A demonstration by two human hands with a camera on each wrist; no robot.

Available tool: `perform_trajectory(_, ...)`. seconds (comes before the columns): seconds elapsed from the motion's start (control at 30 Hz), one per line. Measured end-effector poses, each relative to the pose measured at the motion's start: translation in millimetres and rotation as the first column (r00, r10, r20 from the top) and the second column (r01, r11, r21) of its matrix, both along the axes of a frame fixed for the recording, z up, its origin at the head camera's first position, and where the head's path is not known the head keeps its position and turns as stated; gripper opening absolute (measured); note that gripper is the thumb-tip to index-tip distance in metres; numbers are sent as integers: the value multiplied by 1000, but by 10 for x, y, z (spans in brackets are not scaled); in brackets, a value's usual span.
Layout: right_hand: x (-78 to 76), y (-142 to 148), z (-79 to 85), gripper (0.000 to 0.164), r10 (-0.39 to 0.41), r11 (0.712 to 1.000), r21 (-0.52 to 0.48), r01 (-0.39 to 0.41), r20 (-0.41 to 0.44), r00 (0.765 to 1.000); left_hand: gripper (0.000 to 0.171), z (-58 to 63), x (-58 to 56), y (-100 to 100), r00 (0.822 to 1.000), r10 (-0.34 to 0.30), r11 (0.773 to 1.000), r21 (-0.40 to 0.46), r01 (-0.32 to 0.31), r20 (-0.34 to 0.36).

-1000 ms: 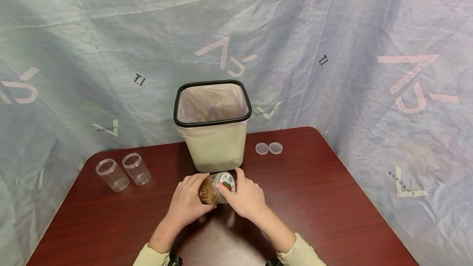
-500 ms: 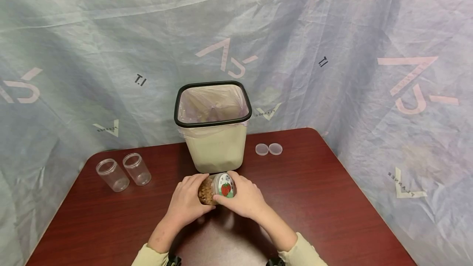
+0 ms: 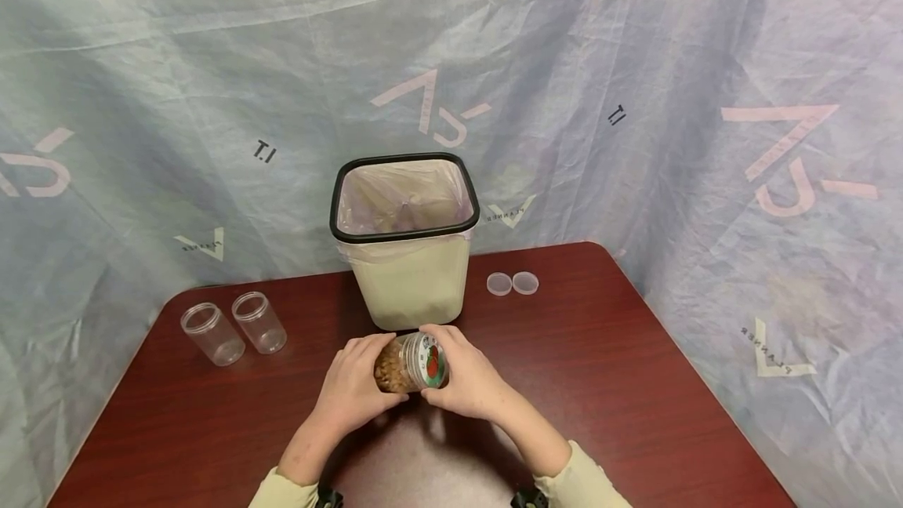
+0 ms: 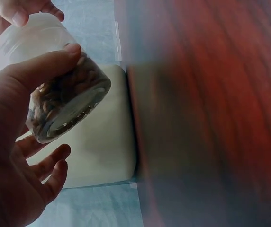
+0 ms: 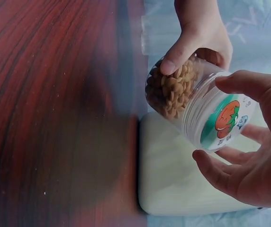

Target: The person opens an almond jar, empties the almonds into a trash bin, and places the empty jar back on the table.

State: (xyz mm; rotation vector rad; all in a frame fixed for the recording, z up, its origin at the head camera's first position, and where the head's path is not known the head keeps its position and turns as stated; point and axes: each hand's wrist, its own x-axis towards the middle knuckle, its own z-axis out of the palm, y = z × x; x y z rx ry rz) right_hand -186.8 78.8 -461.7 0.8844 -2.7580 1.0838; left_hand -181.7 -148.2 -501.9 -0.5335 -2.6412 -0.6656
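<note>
A clear screw-top jar (image 3: pixel 397 367), part filled with brown kibble-like pieces, lies tilted on its side in the air in front of the bin. My left hand (image 3: pixel 354 382) grips its body near the base, the thumb across the side in the left wrist view. Its lid (image 5: pixel 225 122), bearing a white and green label with a red tomato-like cartoon, faces right. Around the lid's edge curve the thumb and fingers of my right hand (image 3: pixel 469 375); in the right wrist view the thumb lies at one side of the rim and the fingertips at the other.
Behind the hands stands a cream bin (image 3: pixel 412 284) with a black rim and a plastic liner. Two clear lidless jars (image 3: pixel 215 335) stand at the left of the dark red table (image 3: pixel 607 382). Two translucent lids (image 3: pixel 499 284) lie right of the bin. A grey cloth backdrop (image 3: pixel 282 85) hangs behind.
The right hand has shifted its hold around the lid, its thumb now lower on the rim. The label's picture has turned, and the jar sits slightly further left.
</note>
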Motion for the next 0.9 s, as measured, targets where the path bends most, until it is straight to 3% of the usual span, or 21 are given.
perform_trajectory(0.53, 3, 64, -42, 90, -27, 998, -48, 28, 18, 999, 94, 19, 31, -45, 1000, 4, 1000, 21, -4, 15)
perform_trajectory(0.73, -7, 78, -93, 94, -81, 991, -105, 84, 32, 996, 95, -7, 38, -64, 1000, -4, 1000, 31, 5, -28)
perform_trajectory(0.9, -23, 106, -122, 96, -133, 984, -118, 136, 34, 991, 94, -17, 47, -71, 1000, 1, 1000, 29, 0, -9)
